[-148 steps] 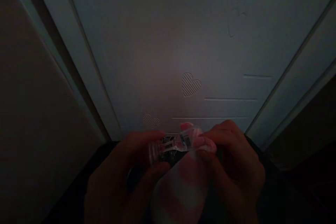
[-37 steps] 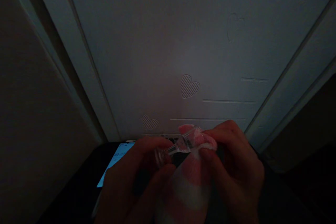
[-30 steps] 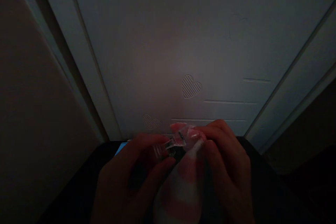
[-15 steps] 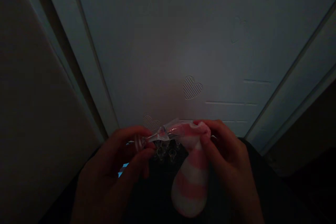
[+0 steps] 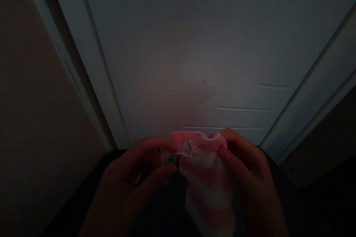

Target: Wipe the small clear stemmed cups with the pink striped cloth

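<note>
The scene is very dark. My left hand pinches the handle end of a clear plastic clip between thumb and fingers. My right hand is closed on the top edge of a pink-and-white striped sock, which hangs down between both hands. The clip's jaws lie over the sock's pink top edge; I cannot tell whether they are closed on it.
A pale door panel with hatched heart shapes and thin horizontal lines stands right in front. A door frame and a brownish wall rise on the left. A dark surface lies under my hands.
The sock's top has spread wider across the clip and hangs more to the right. My left hand has moved right, closer in. The blue lit screen seen earlier is now hidden.
</note>
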{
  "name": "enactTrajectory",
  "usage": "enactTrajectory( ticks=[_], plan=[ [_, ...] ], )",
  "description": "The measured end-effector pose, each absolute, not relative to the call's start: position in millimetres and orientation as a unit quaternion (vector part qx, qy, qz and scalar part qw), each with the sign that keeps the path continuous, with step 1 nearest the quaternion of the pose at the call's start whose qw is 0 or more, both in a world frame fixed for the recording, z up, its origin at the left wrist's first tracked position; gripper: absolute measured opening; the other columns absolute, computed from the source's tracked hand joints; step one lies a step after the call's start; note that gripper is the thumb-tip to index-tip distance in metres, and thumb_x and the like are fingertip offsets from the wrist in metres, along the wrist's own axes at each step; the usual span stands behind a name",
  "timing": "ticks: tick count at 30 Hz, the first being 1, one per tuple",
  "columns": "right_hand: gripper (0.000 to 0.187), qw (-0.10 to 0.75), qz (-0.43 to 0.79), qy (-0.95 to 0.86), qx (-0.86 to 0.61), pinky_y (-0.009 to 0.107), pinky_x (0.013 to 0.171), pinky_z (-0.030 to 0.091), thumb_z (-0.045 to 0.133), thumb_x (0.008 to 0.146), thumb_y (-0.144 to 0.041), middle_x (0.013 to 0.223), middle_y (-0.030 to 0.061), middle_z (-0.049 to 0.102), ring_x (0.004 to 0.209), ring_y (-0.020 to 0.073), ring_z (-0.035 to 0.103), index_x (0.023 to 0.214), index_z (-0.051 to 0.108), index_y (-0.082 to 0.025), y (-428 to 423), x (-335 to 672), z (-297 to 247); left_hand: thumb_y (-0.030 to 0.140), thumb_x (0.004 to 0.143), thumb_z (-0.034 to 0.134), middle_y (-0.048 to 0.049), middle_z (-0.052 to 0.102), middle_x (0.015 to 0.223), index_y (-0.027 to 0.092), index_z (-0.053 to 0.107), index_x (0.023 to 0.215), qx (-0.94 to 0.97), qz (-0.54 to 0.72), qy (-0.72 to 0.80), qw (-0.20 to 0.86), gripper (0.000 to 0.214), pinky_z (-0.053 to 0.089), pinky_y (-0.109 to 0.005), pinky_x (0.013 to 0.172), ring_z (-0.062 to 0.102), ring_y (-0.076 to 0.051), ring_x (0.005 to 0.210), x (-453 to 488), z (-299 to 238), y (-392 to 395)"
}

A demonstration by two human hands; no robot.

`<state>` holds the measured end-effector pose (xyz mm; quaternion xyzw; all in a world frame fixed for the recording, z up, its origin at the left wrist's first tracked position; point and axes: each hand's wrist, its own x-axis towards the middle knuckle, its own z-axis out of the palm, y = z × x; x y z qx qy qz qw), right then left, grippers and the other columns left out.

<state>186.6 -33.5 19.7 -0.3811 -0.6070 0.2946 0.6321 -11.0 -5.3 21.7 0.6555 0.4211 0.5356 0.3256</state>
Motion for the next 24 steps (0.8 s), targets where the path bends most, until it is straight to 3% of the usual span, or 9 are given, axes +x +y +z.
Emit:
enactTrajectory(
  ticks=[6,12,18,24],
  plan=[
    [0.011,0.630,0.263,-0.619,-0.388,0.019,0.069,0.047,0.061,0.094,-0.026,0.085,-0.0039,0.064,0.082,0.0099,0.062,0.092,0.072,-0.028,-31.7,183.4,25.4,0.027,0.066,0.077,0.0104,0.066,0.060,0.035,0.075,0.077,0.625,0.565,0.452,0.295,0.014,0.045,-0.015,0.047,0.056,-0.009,0.049,-3.2,23.1,-11.2],
    [0.015,0.635,0.242,-0.628,-0.380,0.018,0.067,0.044,0.059,0.095,-0.025,0.084,-0.0042,0.060,0.079,0.0084,0.058,0.084,0.070,-0.025,-30.3,184.1,23.8,0.020,0.073,0.074,0.0105,0.071,0.085,0.036,0.073,0.081,0.669,0.585,0.388,0.244,0.018,0.047,-0.017,0.058,0.061,-0.010,0.069,-2.2,14.1,-10.0],
    [0.013,0.622,0.261,-0.650,-0.350,0.020,0.064,0.045,0.062,0.093,-0.023,0.087,-0.0024,0.058,0.079,0.0101,0.058,0.093,0.074,-0.027,-31.9,186.3,24.1,0.034,0.073,0.073,0.0116,0.061,0.058,0.040,0.072,0.087,0.634,0.581,0.456,0.229,0.015,0.039,-0.021,0.048,0.053,-0.010,0.049,1.0,19.2,-18.7],
    [0.015,0.628,0.255,-0.662,-0.321,0.021,0.067,0.047,0.061,0.092,-0.023,0.089,-0.0008,0.055,0.081,0.0123,0.058,0.098,0.074,-0.027,-33.5,188.2,26.0,0.037,0.066,0.079,0.0133,0.064,0.057,0.041,0.072,0.076,0.624,0.582,0.445,0.273,0.013,0.040,-0.019,0.049,0.054,-0.009,0.048,1.9,27.0,-18.7]
  ],
)
